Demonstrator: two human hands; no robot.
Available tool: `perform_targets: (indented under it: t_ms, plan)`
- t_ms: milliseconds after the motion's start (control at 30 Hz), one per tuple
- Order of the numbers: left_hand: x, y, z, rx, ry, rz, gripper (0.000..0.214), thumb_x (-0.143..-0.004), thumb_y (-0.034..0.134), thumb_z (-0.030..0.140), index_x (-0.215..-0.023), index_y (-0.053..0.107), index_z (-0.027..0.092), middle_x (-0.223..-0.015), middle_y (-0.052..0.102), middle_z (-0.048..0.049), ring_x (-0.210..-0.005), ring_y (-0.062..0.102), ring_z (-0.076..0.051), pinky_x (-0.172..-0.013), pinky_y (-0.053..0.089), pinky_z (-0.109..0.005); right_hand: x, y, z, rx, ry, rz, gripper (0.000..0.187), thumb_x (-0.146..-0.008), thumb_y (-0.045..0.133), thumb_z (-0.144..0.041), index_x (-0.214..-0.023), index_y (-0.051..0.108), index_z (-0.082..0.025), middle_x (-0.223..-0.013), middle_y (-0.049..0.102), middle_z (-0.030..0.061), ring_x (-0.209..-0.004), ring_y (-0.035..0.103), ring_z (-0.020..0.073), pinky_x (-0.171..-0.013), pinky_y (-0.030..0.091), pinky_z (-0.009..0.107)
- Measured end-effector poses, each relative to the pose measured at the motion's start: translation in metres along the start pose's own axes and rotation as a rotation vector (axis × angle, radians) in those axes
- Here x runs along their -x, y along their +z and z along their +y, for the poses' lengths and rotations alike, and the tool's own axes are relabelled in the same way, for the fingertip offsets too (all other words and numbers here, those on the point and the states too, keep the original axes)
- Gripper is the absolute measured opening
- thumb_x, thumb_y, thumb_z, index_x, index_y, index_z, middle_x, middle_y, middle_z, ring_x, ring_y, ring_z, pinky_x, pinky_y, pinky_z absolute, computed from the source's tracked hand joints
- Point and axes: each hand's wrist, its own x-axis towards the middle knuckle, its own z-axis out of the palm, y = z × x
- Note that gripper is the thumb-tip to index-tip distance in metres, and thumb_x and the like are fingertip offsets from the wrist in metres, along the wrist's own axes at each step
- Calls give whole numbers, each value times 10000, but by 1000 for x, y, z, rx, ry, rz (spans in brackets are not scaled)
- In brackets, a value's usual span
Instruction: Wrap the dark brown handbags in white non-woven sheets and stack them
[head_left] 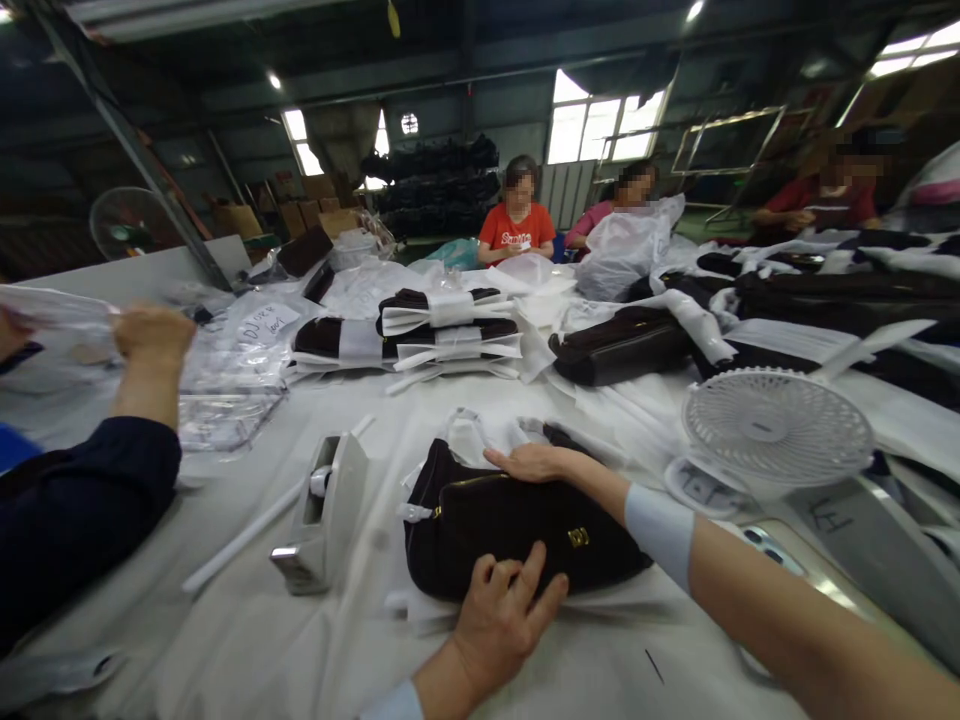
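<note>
Fingers (534, 578) of left hand (499, 618) and right hand (532, 462) rest open on a dark-brown, gold-clasped handbag (495, 525).

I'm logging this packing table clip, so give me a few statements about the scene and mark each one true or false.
1. The left hand and the right hand both rest on the dark brown bag. True.
2. The tape dispenser stands right of the bag. False: it stands to its left.
3. A small white fan sits right of the bag. True.
4. The right hand holds scissors. False: it lies flat on the bag's far edge, holding nothing.
</note>
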Motion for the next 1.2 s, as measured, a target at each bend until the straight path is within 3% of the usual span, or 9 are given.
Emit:
perform_targets:
  t_ms: [67,267,500,667,767,833,933,1033,1200]
  plan:
    - [1,-1,1,-3,-8,-14,375,-904,601,284,-1278,595,320,-1406,558,-79,-898,540,-191,-826,377,-399,12,15,-16,16,78,58,889,-907,172,-764,-995,742,-88,-1027,719,218,-1004,673,315,-875,468,390]
    - [-3,-2,3,17,-14,4,353,-894,620,302,-1245,622,337,-1440,525,-50,-852,523,-184,-768,386,-379,42,63,-42,54,217,594,814,-959,101,-675,-991,705,-130,-1029,712,189,-1046,624,297,-982,365,417]
    - [-8,-19,6,106,-71,38,213,-916,532,185,-1058,686,222,-1278,635,-91,-932,562,-206,-850,443,-387,33,66,-33,-3,211,613,707,-982,178,-624,-938,710,-162,-987,722,171,-1007,630,279,-980,351,395]
    - [-60,-37,-41,394,8,-129,293,-949,456,201,-1204,598,174,-1311,606,-104,-1126,558,-205,-944,467,-358,31,68,-29,-17,212,545,556,-1004,291,-517,-1016,712,-154,-1049,723,147,-1057,622,273,-1033,338,399]
    - [-114,-14,-95,445,10,-323,380,-965,385,174,-1321,513,137,-1451,488,-133,-1364,398,-222,-1141,321,-397,31,68,-27,-5,160,507,409,-990,390,-391,-1072,705,-143,-1141,702,156,-1100,609,276,-1045,332,385]
    - [-142,13,-128,459,13,-609,324,-979,412,245,-1258,569,194,-1457,495,-92,-1453,266,-234,-1212,150,-435,31,66,-28,3,180,529,441,-988,374,-415,-1053,706,-133,-1098,712,171,-1052,630,279,-1000,363,386]
    - [-156,55,-160,437,-116,-915,233,-959,486,338,-956,678,207,-1194,680,-109,-1327,477,-257,-1188,200,-426,30,63,-30,-6,254,565,539,-988,313,-501,-963,720,-147,-991,733,168,-977,657,276,-946,387,390]
    - [-149,86,-170,358,-337,-976,280,-919,544,431,-878,665,182,-1024,720,-162,-1111,638,-324,-1054,389,-483,28,64,-30,-22,258,587,560,-982,316,-525,-879,727,-158,-964,738,166,-961,663,277,-935,389,397]
    - [-142,123,-172,246,-790,-899,677,-810,698,462,-1283,456,42,-1197,616,-313,-1167,596,-392,-948,462,-464,24,66,-27,-40,265,590,560,-975,327,-530,-885,735,-158,-952,742,160,-958,664,289,-939,389,424]
